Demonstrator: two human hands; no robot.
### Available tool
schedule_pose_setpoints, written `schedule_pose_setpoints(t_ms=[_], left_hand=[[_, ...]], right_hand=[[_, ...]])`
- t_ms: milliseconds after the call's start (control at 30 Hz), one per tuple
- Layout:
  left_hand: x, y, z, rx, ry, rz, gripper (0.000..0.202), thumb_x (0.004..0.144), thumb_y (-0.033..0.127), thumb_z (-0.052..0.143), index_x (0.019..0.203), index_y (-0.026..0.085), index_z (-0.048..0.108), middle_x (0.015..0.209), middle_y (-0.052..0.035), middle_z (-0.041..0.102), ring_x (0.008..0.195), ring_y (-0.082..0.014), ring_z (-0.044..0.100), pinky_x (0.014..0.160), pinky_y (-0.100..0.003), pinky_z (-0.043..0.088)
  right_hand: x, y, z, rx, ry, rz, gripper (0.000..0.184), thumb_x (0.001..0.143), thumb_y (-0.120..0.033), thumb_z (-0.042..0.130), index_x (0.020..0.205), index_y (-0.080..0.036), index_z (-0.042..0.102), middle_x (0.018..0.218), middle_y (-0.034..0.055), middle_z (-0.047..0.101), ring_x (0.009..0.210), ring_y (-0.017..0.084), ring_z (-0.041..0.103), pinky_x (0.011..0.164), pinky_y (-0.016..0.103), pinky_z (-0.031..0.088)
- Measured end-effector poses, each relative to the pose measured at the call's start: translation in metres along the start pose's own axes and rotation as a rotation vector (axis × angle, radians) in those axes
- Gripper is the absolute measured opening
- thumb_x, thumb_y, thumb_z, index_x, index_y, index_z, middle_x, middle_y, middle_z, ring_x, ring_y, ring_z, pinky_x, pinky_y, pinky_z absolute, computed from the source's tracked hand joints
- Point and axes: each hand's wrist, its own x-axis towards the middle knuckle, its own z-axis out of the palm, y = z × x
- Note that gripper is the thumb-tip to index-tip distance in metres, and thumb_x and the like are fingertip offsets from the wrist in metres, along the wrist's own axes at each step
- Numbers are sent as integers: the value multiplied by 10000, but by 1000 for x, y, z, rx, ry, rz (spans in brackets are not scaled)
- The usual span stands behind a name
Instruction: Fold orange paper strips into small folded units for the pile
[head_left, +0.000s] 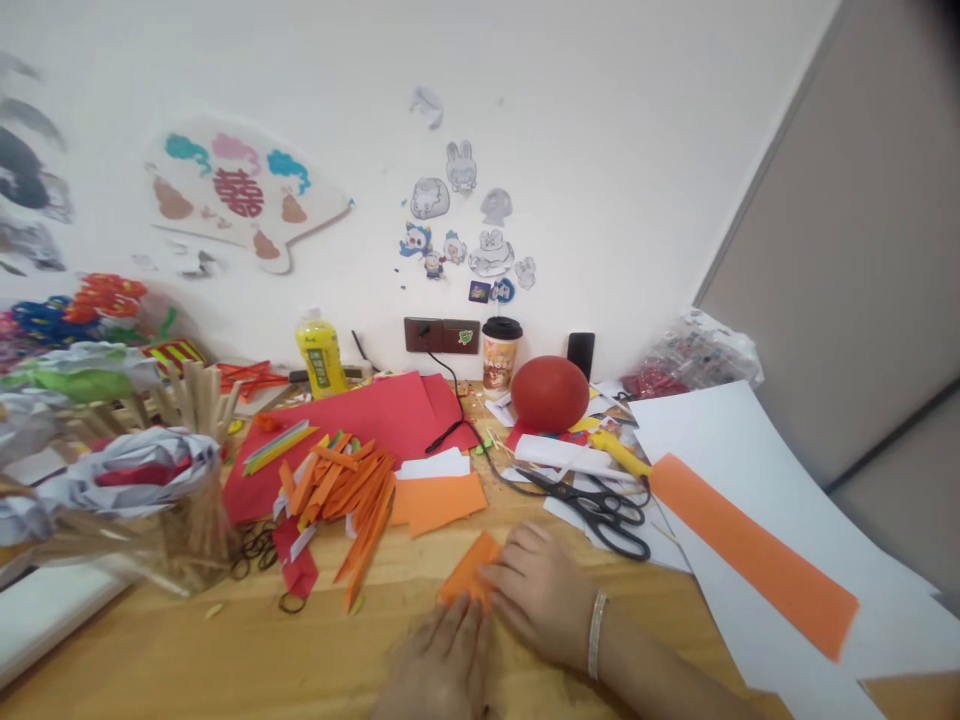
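Note:
A small piece of orange paper [469, 568] lies on the wooden table in front of me, with what looks like a fold in it. My left hand [439, 660] rests on its near edge, fingers straight and flat. At the paper's right edge, my right hand [536, 590] has its fingers bent and pressed onto it; the thumb side is partly hidden. Just beyond the hands are more orange sheets [442, 503] with a white piece among them. A pile of narrow orange paper strips [352, 480] sits to their left, on red paper [382, 405].
Black scissors [600, 510] lie right of the hands, near a red balloon [551, 393] and a lidded cup [501, 360]. A long orange strip [754, 550] rests on white sheets [885, 570]. At left stand a yellow bottle [321, 355] and a clear container of sticks [199, 500].

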Motion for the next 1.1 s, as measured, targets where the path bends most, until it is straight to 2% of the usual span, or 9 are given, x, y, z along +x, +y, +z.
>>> schedule_pose_setpoints(t_ms=[100,200,267,367,500,600,667,833,1100], left_hand=[[0,2,5,16,-72,-141,386,876,400,442,1042,116,645,1025,-126,674,1018,-271,580,920,-382,406],[10,-5,-3,-38,-255,-176,387,864,411,480,1069,120,634,1080,-138,648,1070,-290,553,937,-411,407],[17,-12,-7,-53,-320,-213,403,855,415,505,1092,110,619,1087,-150,639,1092,-298,537,952,-430,394],[22,-21,-3,-53,-242,-215,288,860,350,525,1016,140,645,1012,-116,665,1092,-277,538,973,-436,368],[22,-28,5,-85,-94,-82,175,898,199,479,917,168,650,963,-60,676,1033,-214,565,954,-390,373],[25,-35,0,-212,-103,6,211,918,150,433,872,175,637,907,-34,678,902,-170,592,828,-313,439],[28,-43,-7,-307,-119,16,258,933,143,394,836,176,631,870,-27,678,834,-151,590,759,-269,453],[34,-62,-18,-566,-144,38,276,948,196,358,940,184,634,925,-42,675,893,-137,581,827,-245,439],[36,-64,-15,-762,-203,-115,205,884,162,439,870,182,643,940,-58,632,905,-156,558,820,-267,445]], right_hand=[[-2,3,-4,59,22,61,218,869,-185,412,929,-184,622,722,64,599,726,196,467,660,344,380],[-2,10,-8,151,38,53,233,876,-153,392,900,-187,621,811,71,641,782,196,499,703,347,402],[-2,10,-10,222,32,29,245,872,-135,382,899,-190,620,790,63,652,787,191,516,709,340,415],[-1,5,-12,351,-8,-19,233,853,-140,396,906,-202,615,712,40,638,731,175,527,712,328,434],[-1,3,-11,414,-8,-37,316,781,-65,399,954,-222,611,856,41,648,792,167,533,752,321,437],[-3,14,-6,361,36,64,385,716,-13,403,953,-217,627,936,52,623,867,178,530,758,328,435],[-5,20,-3,356,35,66,327,746,-20,430,901,-219,639,916,43,624,856,169,535,755,317,433],[-6,22,-1,314,-13,60,100,806,-152,566,771,-212,638,835,28,613,801,163,528,716,299,423],[-1,24,1,396,-61,142,66,803,-242,641,750,-203,654,827,17,610,819,153,536,761,300,405]])
